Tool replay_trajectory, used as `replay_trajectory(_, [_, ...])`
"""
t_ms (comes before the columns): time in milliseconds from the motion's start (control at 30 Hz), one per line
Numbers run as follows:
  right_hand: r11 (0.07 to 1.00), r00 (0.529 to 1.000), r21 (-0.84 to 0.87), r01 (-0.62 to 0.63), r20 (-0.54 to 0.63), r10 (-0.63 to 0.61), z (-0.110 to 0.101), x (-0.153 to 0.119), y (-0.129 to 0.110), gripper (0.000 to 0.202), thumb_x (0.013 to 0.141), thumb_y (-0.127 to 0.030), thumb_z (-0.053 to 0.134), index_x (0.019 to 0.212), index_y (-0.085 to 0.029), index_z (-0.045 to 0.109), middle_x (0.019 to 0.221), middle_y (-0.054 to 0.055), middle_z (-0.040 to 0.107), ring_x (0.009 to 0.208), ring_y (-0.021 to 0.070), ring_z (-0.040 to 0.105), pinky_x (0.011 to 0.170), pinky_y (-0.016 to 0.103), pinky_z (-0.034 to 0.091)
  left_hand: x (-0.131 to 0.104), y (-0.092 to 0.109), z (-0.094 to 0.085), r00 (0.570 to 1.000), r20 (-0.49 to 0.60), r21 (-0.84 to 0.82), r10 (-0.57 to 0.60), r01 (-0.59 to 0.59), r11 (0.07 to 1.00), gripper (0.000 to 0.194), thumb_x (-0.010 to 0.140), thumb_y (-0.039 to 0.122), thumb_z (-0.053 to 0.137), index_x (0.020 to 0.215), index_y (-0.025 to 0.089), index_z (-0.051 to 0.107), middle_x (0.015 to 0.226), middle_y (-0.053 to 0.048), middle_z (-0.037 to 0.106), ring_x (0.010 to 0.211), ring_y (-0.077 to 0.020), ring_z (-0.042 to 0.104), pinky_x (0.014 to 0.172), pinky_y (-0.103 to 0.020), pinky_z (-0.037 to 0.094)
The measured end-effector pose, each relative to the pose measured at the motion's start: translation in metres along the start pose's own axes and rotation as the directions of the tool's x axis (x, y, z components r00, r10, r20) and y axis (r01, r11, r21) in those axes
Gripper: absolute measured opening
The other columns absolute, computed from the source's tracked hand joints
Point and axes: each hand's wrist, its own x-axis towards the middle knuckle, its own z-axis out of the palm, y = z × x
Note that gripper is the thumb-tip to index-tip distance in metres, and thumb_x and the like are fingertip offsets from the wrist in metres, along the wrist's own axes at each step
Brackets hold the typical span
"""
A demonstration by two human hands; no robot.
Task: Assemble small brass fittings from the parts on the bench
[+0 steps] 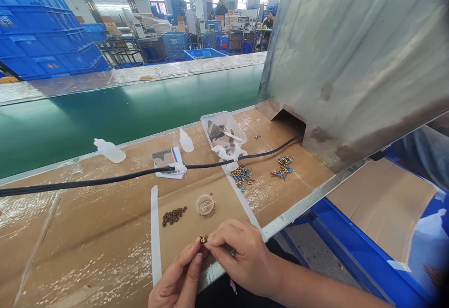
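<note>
My left hand (pixel 180 275) and my right hand (pixel 242 254) meet at the near edge of the bench, fingertips pinched together. Between them is a small brass-and-dark part (pixel 202 239), too small to name exactly. Just beyond lies a sheet of brown paper (pixel 189 193) taped to the bench. On it sit a pile of small dark brown rings (pixel 173 216) and a little clear cup (pixel 205 205) with a thin stick in it. Farther right, small brass-coloured parts with blue bits form one heap (pixel 242 175) and another heap (pixel 283 168).
A black cable (pixel 140 173) crosses the cardboard-covered bench into an opening in a large metal hood (pixel 351 65). Behind it stand a clear plastic tub (pixel 242 135), a white squeeze bottle (pixel 110 150) and a second bottle (pixel 186 140). A green conveyor belt (pixel 140 104) runs past; blue crates (pixel 45 32) are stacked left.
</note>
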Motion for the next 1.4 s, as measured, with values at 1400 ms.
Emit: replay_trajectory(1400, [0.972,0.975,-0.078,0.22,0.048,-0.217,-0.003,-0.008,0.005,0.013,0.093,-0.013,0.051,0.097,-0.02,0.061,0.092,0.006,0.066,0.078,0.0146,0.063,0.07,0.024,0.052,0.001,-0.006,-0.004,1.0,-0.01,-0.061,-0.001,0.001,0.998,0.029,0.071,0.038,0.078,0.096,0.023,0.078,0.109,-0.01,0.074,0.109,-0.0311,0.064,0.1,-0.041,0.043])
